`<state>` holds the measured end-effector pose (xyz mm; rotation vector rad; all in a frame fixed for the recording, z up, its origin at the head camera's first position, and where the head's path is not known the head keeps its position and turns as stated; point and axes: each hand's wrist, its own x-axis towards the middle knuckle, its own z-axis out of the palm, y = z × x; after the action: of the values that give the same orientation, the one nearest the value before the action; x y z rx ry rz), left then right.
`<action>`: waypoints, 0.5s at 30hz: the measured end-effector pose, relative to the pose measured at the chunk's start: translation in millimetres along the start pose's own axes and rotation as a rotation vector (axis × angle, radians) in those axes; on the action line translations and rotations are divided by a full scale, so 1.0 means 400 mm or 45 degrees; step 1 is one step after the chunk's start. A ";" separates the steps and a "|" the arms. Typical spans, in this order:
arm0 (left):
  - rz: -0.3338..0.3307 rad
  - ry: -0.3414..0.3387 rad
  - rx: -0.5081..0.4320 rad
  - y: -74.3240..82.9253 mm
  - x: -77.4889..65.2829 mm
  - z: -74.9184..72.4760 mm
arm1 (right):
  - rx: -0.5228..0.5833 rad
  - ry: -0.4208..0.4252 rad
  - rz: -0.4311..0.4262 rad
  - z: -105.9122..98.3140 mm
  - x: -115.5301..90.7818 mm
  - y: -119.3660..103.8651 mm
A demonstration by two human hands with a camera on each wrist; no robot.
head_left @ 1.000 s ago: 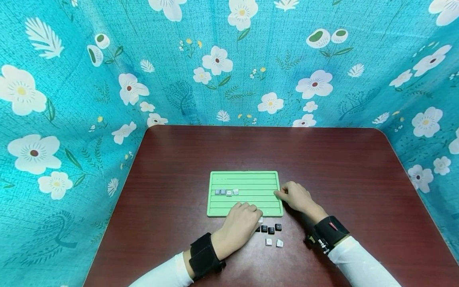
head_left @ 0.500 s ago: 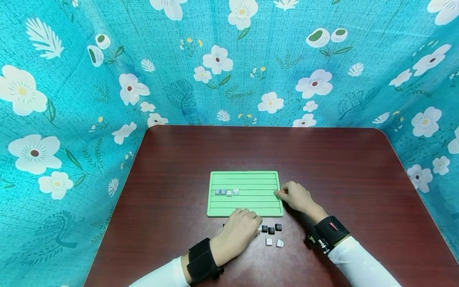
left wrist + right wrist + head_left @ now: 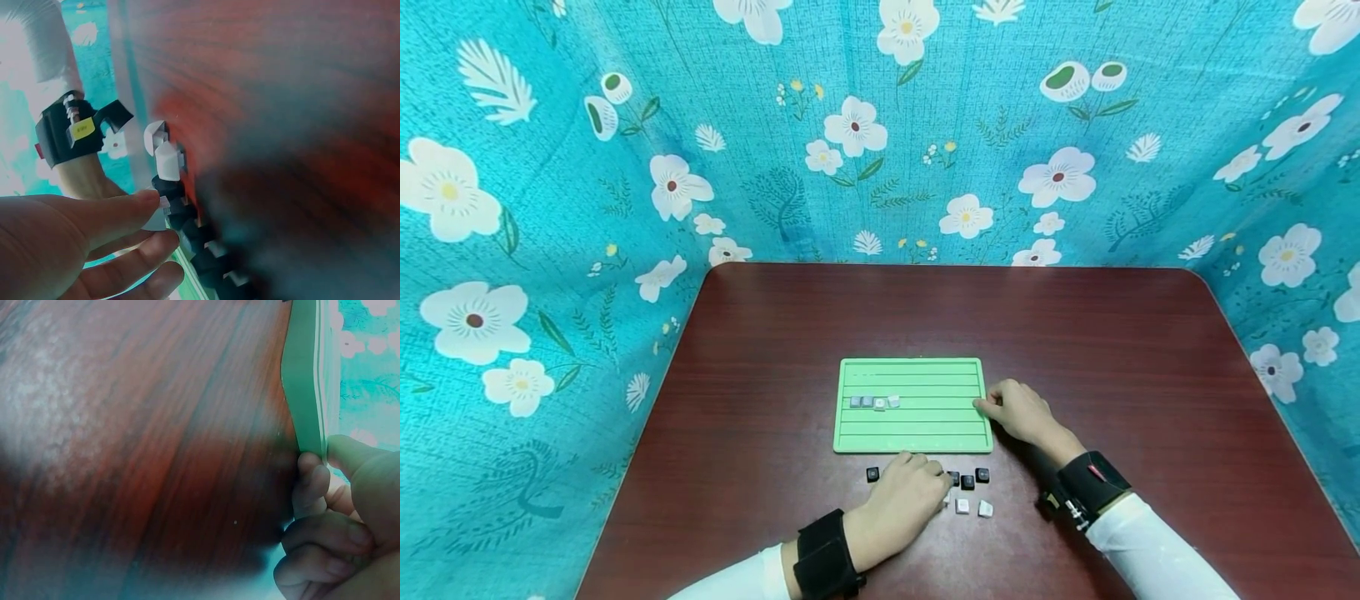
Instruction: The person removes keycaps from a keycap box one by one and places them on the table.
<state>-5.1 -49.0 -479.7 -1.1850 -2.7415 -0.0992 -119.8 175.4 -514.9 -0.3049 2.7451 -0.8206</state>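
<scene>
My left hand is over the near side of the table, just below the green ridged board. Its thumb and fingertip pinch a white keycap, mostly hidden by the fingers. Around that hand lie loose black keycaps and white keycaps. My right hand grips the right edge of the board, thumb on top and curled fingers at its side and underneath, as the right wrist view shows. On one ridge at the board's left, several light grey and white keycaps stand in a row.
The dark reddish-brown table extends around the board on all sides. A blue flowered curtain hangs behind it and at both sides. A single black keycap lies left of my left hand.
My left hand has drawn back toward the near side, away from the board, with the white keycap. A black keycap to its left is now uncovered. The right hand stays still.
</scene>
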 end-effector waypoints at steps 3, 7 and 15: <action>0.011 -0.004 0.005 0.005 -0.003 0.008 | 0.007 -0.003 -0.003 -0.001 0.000 0.000; 0.018 -0.012 0.012 0.008 -0.005 0.019 | 0.015 -0.005 -0.005 -0.002 0.000 0.001; 0.025 0.008 0.065 0.011 -0.008 0.027 | 0.012 -0.004 -0.006 -0.002 -0.001 0.002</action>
<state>-0.9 -47.0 -491.1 -1.1964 -2.7092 -0.0309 -119.7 176.7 -514.7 -0.3108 2.7381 -0.8337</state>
